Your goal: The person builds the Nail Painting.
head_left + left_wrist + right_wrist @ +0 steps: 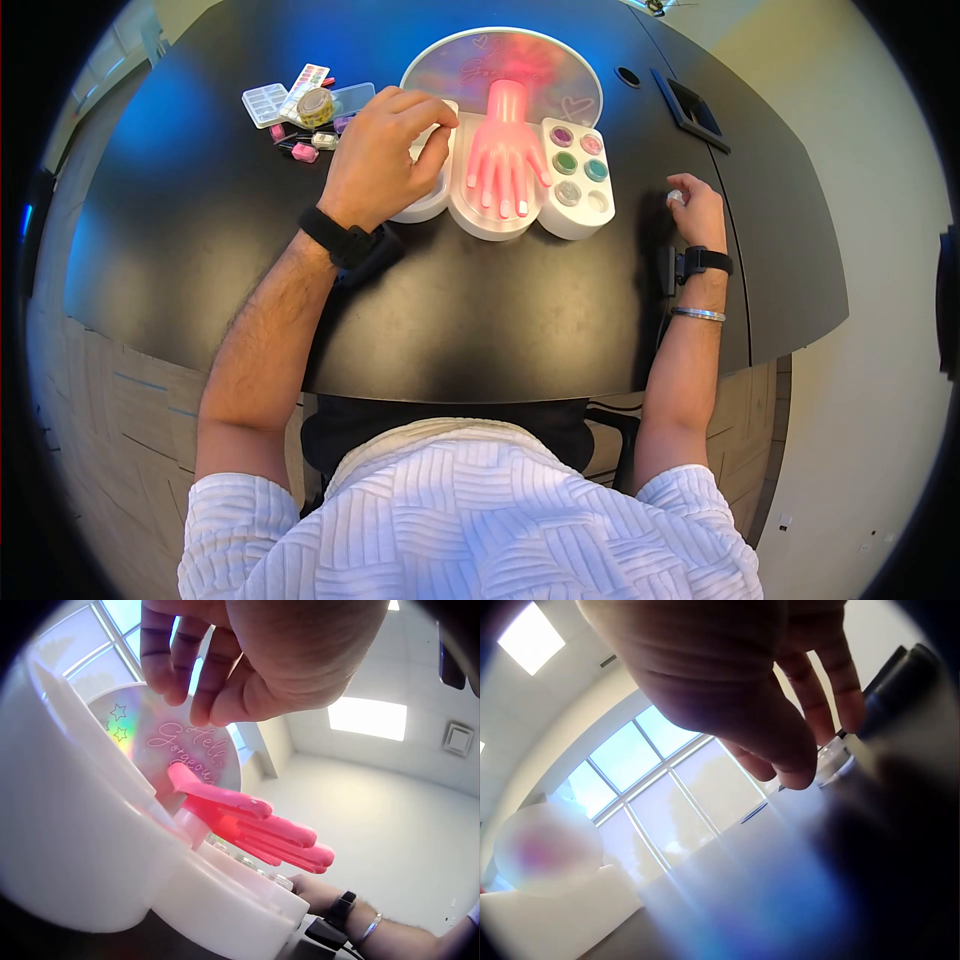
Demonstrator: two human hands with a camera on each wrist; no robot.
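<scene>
My left hand point(388, 150) hovers over the left section of a white stand point(430, 208); in the left wrist view its fingers point(180, 697) bend down with the thumb near them, and nothing shows between them. A pink model hand point(505, 160) lies palm down on the middle section, before a round panel point(127, 724) with lettering. The right section holds several small jars, one green point(565, 163). Away to the right, my right hand point(700, 215) pinches a small clear container point(834, 761) between thumb and fingertips, low over the black table.
Nail polish bottles point(304, 152), a yellow tape roll point(316, 106) and clear cases point(265, 104) sit at the table's back left. A black rectangular frame point(690, 110) and a round hole point(627, 76) are at the back right. The black table's point(480, 340) front edge is near my body.
</scene>
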